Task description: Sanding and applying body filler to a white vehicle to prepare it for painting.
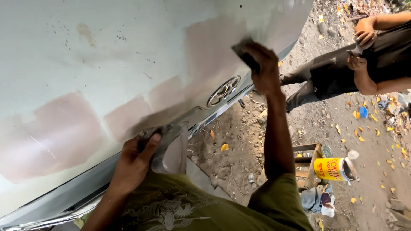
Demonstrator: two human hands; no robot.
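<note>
Head cam: right hand [264,68] clamped on dark spreader [245,54] against car panel [128,51], approx 1 o'clock. Left hand [136,159] grips putty board [170,147], 7 o'clock; prob. pinkish filler on it.

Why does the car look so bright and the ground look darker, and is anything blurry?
In the head view, soft daylight washes out the pale sanded car panel, with a bright glint on the chrome oval emblem; the dirt ground lies in duller shade; the right hand with its dark sanding pad looks slightly smeared, while the left hand looks sharper.
</note>
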